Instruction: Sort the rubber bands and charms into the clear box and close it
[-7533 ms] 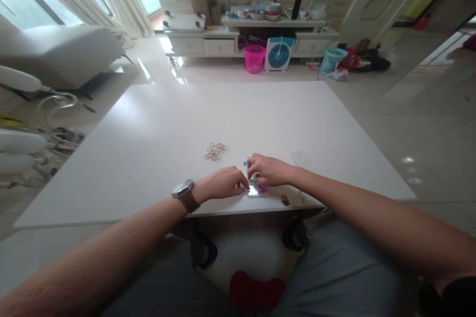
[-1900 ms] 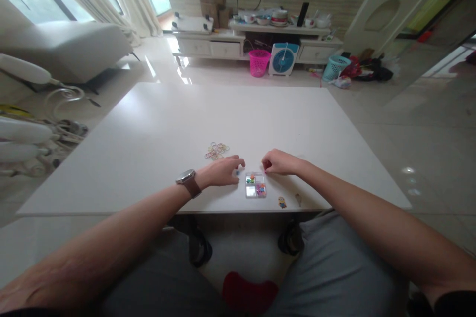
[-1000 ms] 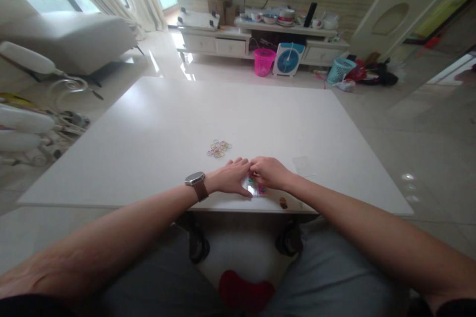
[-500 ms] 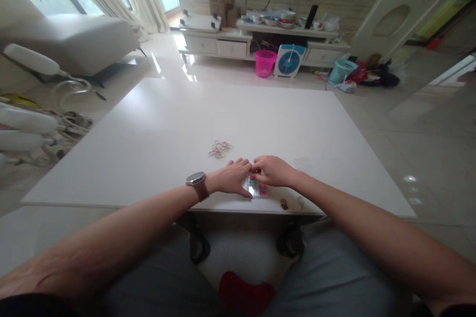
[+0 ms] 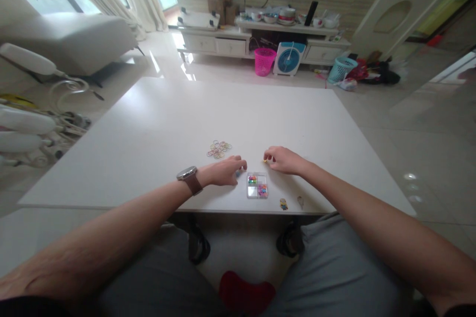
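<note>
A small clear divided box (image 5: 257,197) lies near the table's front edge, between and just below my hands. Small bright pieces fill its upper-left and lower-right compartments. To the right of the box, my right hand (image 5: 285,160) pinches a tiny yellow piece (image 5: 265,161) just over the tabletop. My left hand (image 5: 224,171), with a watch (image 5: 188,174) on the wrist, rests left of the box with curled fingers. Something bluish shows under those fingers, too hidden to name. A loose pile of coloured rubber bands (image 5: 218,149) lies beyond my left hand.
Near the front edge lie a small yellow-and-blue cartoon figure (image 5: 283,204) and a small pale ring-like item (image 5: 300,201). The white table (image 5: 238,114) spreads out ahead. Past it stand a pink basket (image 5: 265,63), a blue fan (image 5: 289,59) and a low cabinet (image 5: 230,47).
Both hands have come off the box, which now shows fully. My left hand moved left; my right hand moved right and slightly away from me, with the yellow piece now visible in its fingers.
</note>
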The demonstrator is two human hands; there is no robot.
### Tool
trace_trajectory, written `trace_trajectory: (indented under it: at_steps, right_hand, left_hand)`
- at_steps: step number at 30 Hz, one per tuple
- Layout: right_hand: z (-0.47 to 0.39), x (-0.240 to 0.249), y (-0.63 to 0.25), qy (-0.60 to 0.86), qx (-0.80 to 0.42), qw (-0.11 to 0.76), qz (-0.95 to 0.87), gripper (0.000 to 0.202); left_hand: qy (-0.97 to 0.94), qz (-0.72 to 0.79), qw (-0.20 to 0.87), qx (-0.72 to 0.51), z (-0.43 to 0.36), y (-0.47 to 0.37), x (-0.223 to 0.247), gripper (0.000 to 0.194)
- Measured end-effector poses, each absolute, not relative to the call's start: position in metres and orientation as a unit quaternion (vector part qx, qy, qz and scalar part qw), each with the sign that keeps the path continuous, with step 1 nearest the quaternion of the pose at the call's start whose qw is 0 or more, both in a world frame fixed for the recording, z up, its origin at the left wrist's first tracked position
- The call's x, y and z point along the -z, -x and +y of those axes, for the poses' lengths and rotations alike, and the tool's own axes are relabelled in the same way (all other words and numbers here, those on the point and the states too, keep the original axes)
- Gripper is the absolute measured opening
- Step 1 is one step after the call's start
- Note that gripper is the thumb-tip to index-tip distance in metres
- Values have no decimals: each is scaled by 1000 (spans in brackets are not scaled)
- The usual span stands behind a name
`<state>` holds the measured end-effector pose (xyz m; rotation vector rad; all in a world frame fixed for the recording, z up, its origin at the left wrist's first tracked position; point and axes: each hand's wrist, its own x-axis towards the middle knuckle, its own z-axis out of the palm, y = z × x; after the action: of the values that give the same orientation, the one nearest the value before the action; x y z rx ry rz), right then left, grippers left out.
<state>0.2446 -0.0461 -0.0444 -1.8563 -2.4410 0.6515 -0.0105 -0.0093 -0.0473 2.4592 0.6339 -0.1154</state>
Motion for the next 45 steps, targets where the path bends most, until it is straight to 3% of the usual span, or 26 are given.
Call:
trace_trajectory:
  at_steps: [7, 18, 27, 33, 40, 45]
  right_hand:
    - [-48, 55, -233, 581, -191, -8, -791, 23]
    - [-47, 49, -236, 590, -211, -13, -779, 12]
    - [-46, 43, -235, 572, -198, 21, -795, 11]
    - [-54, 35, -219, 470, -255, 92, -840, 10]
    - [-57, 45, -210, 408, -250, 88, -874, 6]
    - [-56, 45, -212, 422, -240, 91, -869, 7]
  left_hand:
    - [-932, 223, 282, 36, -6, 9, 55, 28]
    - [-935, 215, 281, 30, -4, 11, 60, 22]
    - [-941, 215, 258, 34, -5, 8, 61, 23]
    - [-938, 226, 262, 34, -7, 9, 57, 28]
    - [-932, 232, 276, 28, -7, 8, 60, 41]
    - [-935, 228, 270, 36, -6, 8, 62, 35]
